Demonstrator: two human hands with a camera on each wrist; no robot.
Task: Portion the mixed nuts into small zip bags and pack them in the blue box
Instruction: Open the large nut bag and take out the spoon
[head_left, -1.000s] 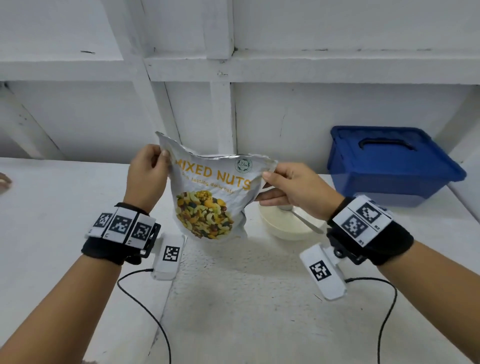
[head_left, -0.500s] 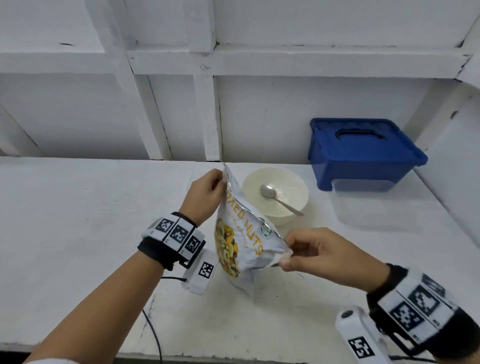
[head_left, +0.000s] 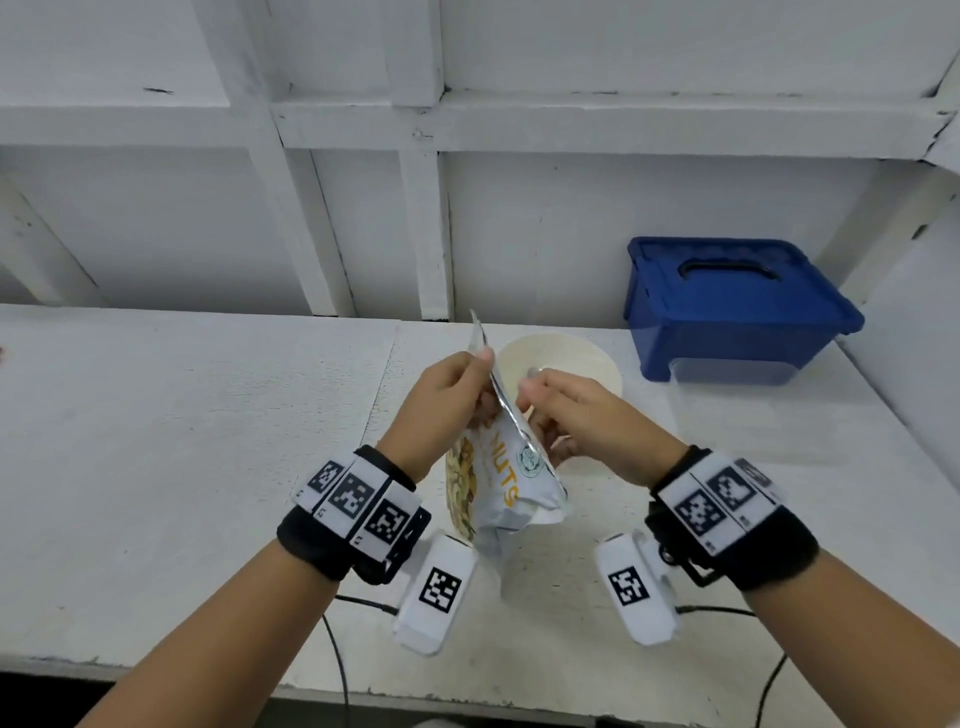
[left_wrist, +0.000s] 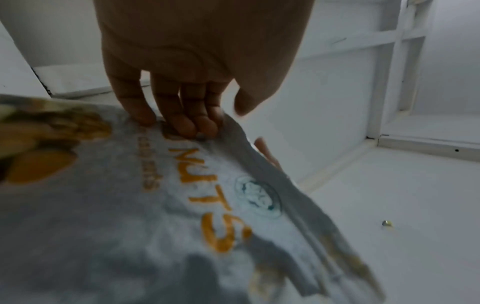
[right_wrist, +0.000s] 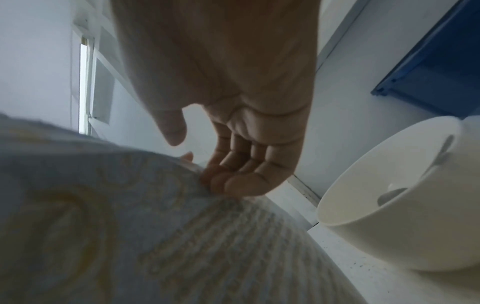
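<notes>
While two hands pinch, one nut bag (head_left: 501, 483), one bowl (head_left: 571, 353)

White painted table (head_left: 182, 441) fills lower frame, against a white panelled wall. On it: cream bowl (head_left: 597, 364) at centre, spoon (right_wrist: 394, 193) inside it; blue box (head_left: 727, 312) with lid on, upper right. Small speck (left_wrist: 387, 223) on the tabletop, possibly a nut crumb.

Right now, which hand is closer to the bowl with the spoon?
Right. The right hand is over the bowl's near edge, touching the nut bag; the left hand grips the bag's other side, farther away.
</notes>
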